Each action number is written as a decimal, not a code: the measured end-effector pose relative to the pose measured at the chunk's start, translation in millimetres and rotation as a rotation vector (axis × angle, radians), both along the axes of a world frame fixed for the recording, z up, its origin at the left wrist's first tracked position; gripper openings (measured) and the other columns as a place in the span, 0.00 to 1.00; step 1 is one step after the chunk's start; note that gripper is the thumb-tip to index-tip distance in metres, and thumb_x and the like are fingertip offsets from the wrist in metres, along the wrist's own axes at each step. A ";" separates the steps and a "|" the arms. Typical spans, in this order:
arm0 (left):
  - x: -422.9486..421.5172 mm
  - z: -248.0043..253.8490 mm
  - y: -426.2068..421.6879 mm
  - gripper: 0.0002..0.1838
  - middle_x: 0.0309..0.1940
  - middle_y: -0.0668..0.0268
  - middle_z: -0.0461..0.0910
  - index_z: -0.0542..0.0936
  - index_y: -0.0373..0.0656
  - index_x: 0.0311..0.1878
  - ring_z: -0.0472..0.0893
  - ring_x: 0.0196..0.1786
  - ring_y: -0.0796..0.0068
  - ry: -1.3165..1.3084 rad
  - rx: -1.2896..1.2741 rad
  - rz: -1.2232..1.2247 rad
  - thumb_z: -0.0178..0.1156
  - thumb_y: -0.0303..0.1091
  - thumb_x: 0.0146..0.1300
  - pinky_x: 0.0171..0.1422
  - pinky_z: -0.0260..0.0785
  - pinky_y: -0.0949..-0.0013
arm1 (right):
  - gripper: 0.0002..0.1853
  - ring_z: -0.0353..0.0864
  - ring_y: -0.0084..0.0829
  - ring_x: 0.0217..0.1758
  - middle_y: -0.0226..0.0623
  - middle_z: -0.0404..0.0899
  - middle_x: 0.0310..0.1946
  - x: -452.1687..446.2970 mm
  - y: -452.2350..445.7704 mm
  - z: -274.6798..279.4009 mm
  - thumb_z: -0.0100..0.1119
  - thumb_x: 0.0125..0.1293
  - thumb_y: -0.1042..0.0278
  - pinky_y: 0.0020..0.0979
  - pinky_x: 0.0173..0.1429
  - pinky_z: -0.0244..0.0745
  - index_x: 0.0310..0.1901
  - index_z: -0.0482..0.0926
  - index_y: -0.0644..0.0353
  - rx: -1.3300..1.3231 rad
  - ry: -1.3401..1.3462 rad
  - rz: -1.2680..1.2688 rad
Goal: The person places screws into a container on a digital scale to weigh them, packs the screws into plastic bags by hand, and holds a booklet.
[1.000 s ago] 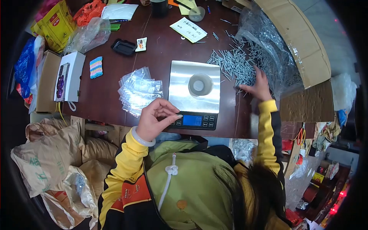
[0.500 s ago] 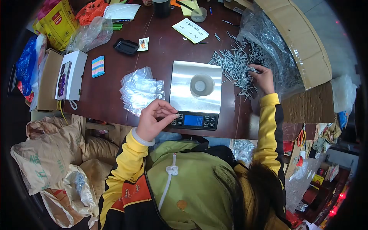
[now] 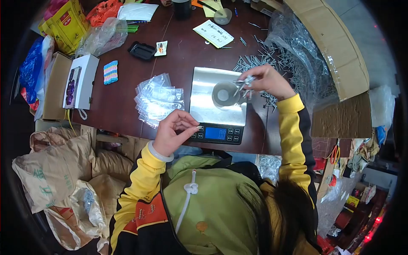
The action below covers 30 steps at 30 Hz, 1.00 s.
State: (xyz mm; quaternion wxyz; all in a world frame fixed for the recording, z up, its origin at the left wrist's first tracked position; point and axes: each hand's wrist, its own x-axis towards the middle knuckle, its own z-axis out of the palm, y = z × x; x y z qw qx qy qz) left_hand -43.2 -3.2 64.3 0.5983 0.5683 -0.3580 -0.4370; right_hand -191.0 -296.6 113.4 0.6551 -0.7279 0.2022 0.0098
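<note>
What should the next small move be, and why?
Probably bring the right hand a little left and release the metal fasteners into the cup. The hand holds a bunch at the cup's right side, the cup stands on the plate of the scale, and the display appears to read 0.0.

Gap at the desk's (image 3: 257,137) near edge
Right of the scale (image 3: 204,80); nails (image 3: 265,58) and carton (image 3: 340,49) obstruct the right edge.

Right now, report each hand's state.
Left hand: closed, thumb meeting forefinger by the scale; any grip on something cannot be told.
Right hand: closed, holding several nails near the cup.
</note>
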 end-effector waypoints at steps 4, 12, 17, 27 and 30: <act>-0.3 0.7 0.6 0.12 0.39 0.62 0.81 0.73 0.36 0.44 0.81 0.42 0.80 -0.002 -0.009 0.019 0.63 0.19 0.59 0.49 0.74 0.76 | 0.13 0.85 0.27 0.37 0.37 0.85 0.33 30.8 27.2 4.4 0.68 0.50 0.79 0.28 0.38 0.81 0.40 0.85 0.63 -0.263 0.020 0.156; 0.9 -0.9 -1.2 0.13 0.40 0.62 0.81 0.72 0.37 0.44 0.81 0.44 0.78 -0.007 0.031 -0.002 0.64 0.18 0.58 0.51 0.74 0.75 | 0.14 0.85 0.32 0.41 0.39 0.85 0.38 25.3 41.0 7.7 0.67 0.51 0.81 0.30 0.45 0.79 0.42 0.83 0.64 -0.631 -0.133 0.134; 3.2 -3.8 -1.0 0.13 0.40 0.62 0.81 0.73 0.36 0.44 0.81 0.44 0.78 -0.002 0.027 0.003 0.64 0.18 0.58 0.51 0.74 0.75 | 0.10 0.85 0.35 0.37 0.43 0.84 0.34 -12.3 21.6 14.6 0.64 0.52 0.78 0.30 0.45 0.79 0.39 0.84 0.63 -0.633 -0.029 -0.170; 17.2 -5.2 6.6 0.13 0.41 0.60 0.81 0.73 0.36 0.46 0.81 0.45 0.76 -0.084 0.031 0.080 0.63 0.18 0.59 0.52 0.73 0.74 | 0.11 0.83 0.35 0.32 0.38 0.84 0.30 -71.3 -0.4 -45.4 0.65 0.52 0.77 0.31 0.39 0.75 0.40 0.83 0.58 -0.768 0.188 -0.287; 19.2 -7.0 7.9 0.12 0.40 0.63 0.82 0.74 0.36 0.45 0.81 0.43 0.80 -0.112 0.004 0.119 0.64 0.19 0.59 0.49 0.73 0.77 | 0.10 0.82 0.37 0.35 0.39 0.83 0.32 -61.9 11.6 -47.8 0.64 0.52 0.77 0.31 0.41 0.75 0.39 0.83 0.59 -0.896 0.092 -0.219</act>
